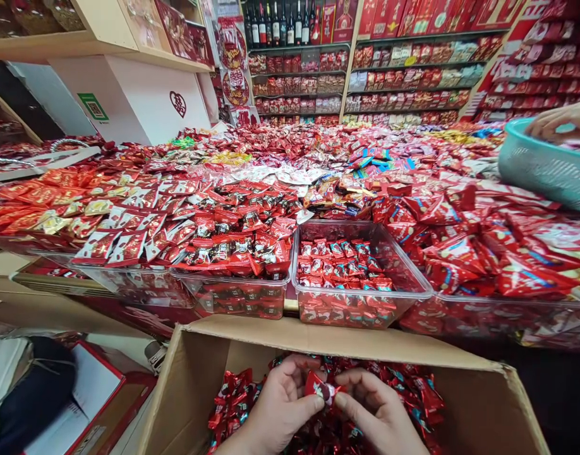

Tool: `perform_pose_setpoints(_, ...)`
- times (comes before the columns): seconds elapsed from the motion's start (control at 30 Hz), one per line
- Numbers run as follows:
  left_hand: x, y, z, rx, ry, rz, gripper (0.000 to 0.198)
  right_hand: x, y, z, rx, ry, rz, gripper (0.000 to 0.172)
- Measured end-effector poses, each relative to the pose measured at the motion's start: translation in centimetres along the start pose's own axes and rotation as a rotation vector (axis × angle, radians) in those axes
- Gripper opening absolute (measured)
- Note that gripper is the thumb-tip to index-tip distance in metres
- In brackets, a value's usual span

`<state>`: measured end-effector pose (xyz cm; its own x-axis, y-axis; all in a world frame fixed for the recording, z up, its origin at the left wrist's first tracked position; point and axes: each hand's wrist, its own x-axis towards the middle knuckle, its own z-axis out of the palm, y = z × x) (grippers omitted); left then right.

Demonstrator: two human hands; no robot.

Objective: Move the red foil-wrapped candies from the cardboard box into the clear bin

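Over an open cardboard box [479, 395], my left hand [283, 401] and my right hand [378, 407] pinch one small red wrapped candy [321, 390] between them, a hand at each end. Beneath them, many similar red packets [233, 395] lie loose in the box. Just beyond the box stands a clear plastic bin [361, 292], partly filled with rows of small red packets. To its left, another clear bin [242, 297] is heaped with red and dark packets.
A turquoise basket [546, 164] with another person's hand [567, 123] over it is at the right. Heaped candies [460, 253] cover the counter. A red-edged box [110, 392] sits at lower left; stocked shelves [299, 47] stand behind.
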<state>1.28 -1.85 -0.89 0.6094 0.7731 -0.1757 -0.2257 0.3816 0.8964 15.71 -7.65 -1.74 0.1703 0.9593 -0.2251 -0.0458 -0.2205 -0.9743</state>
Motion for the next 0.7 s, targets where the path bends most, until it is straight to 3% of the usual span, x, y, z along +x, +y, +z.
perform_pose_setpoints(0.13,-0.2,0.5,-0.5,-0.036,-0.043,0.034,0.032,-0.6,-2.5,-1.1,-0.280,-0.055,-0.165,0.017)
perform_pose_setpoints(0.23,-0.2,0.4,-1.3,0.020,-0.071,-0.003,0.028,-0.7,-7.3,-3.1,-0.541,-0.044,-0.445,0.013)
perform_pose_setpoints(0.33,0.0,-0.5,-2.0,0.179,-0.078,-0.048,0.026,1.6,-12.7,-5.0,-0.714,0.030,-0.626,0.014)
perform_pose_setpoints(0.43,0.2,-1.7,-2.5,0.362,-0.083,-0.087,0.024,6.6,-16.6,-5.7,-0.882,0.023,-0.602,0.015)
perform_pose_setpoints(0.5,0.2,-2.5,-2.9,0.451,-0.109,-0.118,0.021,10.5,-17.8,-5.3,-1.019,-0.030,-0.528,0.017)
perform_pose_setpoints(0.6,0.2,-3.0,-3.4,0.547,-0.153,-0.194,0.022,15.6,-18.0,-3.4,-1.171,-0.151,-0.422,0.020)
perform_pose_setpoints(0.7,0.3,-2.8,-3.9,0.633,-0.159,-0.276,0.024,18.9,-17.1,-1.3,-1.199,-0.199,-0.385,0.022)
